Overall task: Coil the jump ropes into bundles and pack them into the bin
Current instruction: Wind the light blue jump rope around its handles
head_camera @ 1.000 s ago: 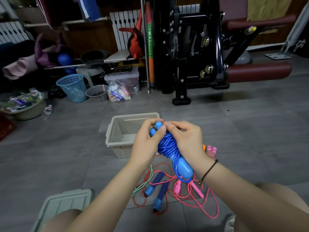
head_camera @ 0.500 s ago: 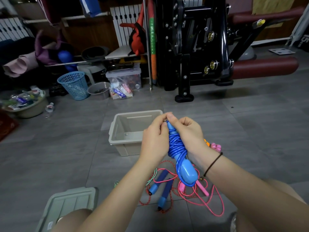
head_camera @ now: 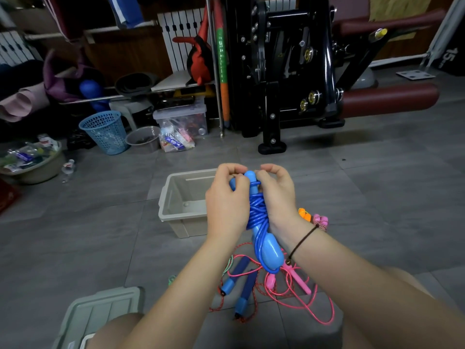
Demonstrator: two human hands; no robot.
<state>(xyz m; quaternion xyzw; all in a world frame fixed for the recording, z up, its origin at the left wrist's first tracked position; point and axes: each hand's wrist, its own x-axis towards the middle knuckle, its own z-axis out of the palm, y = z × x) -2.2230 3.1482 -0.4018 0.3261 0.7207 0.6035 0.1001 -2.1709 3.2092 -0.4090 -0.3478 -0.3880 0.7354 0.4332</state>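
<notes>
The blue jump rope (head_camera: pixel 259 215) is being held up just in front of the bin (head_camera: pixel 164 205), at its near right corner, with the cord wound tightly round the two handles. Half a second ago the top of the bundle was being pinched by both sets of fingertips. Now the upper handle's tip is being left uncovered, and a single turn of cord is being drawn across its neck. From this it is judged that the last loose length is being tucked in (the cord's end itself is hidden behind the fingers). The coiling of this rope is therefore being brought near its finish, with the drop into the bin judged to come next.

The left hand (head_camera: pixel 227 205) is being curled round the bundle's left side, its fingers bent over the top beside the handle tip. The right hand (head_camera: pixel 276 197) is being curled round the right side, with the cord at the handle's neck apparently being pinched by thumb and forefinger. Neither hand is being spread.

A pink jump rope (head_camera: pixel 300 282) and a red-flecked rope with dark blue handles (head_camera: pixel 245 290) are lying loose on the floor, nearer the person than the bin, so more bundles are being left to coil.
</notes>
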